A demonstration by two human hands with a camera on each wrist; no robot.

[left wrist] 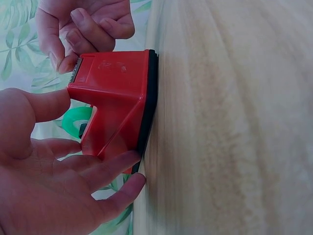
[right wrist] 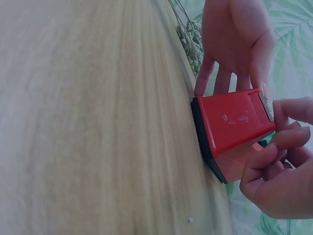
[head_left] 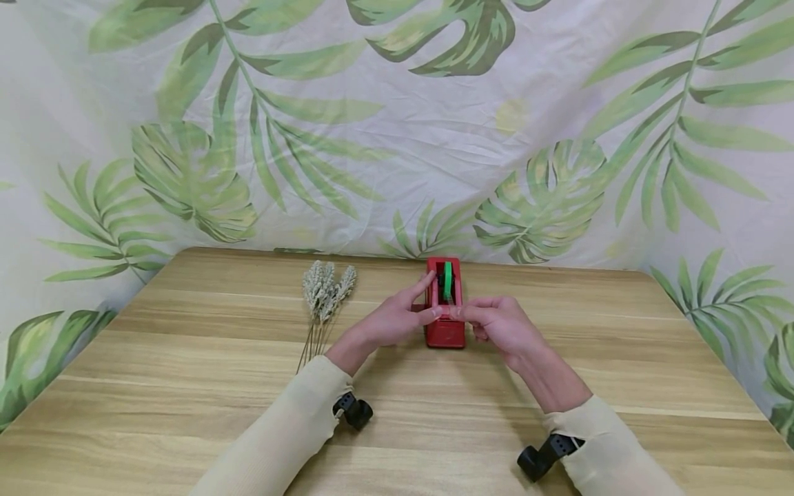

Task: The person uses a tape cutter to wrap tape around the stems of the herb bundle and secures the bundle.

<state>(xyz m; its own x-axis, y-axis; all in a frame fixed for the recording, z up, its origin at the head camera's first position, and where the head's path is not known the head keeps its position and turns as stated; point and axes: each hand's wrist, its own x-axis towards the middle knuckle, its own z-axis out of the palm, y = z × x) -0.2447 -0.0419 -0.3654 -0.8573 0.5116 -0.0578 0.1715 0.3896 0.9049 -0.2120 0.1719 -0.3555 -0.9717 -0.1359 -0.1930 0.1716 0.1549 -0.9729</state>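
Note:
A red tape dispenser (head_left: 445, 336) with a black base stands on the table, its serrated cutter (left wrist: 76, 69) facing up. Within it sits a green roll of tape (head_left: 448, 275). My left hand (head_left: 391, 320) lies along the dispenser's left side with fairly straight fingers. Its thumb touches the edge by the cutter, and its other fingers rest against the side wall. At the cutter, my right hand (head_left: 505, 327) has curled fingers, with thumb and forefinger pinching at the tape's end. The tape's end itself is mostly hidden by the fingertips.
A bunch of dried pale flowers (head_left: 322, 289) with thin stems lies left of the dispenser, partly beside my left forearm. The wooden table (head_left: 186, 344) reaches back to a leaf-patterned cloth (head_left: 434, 138). A tiny white speck (right wrist: 190, 221) lies near the table's edge.

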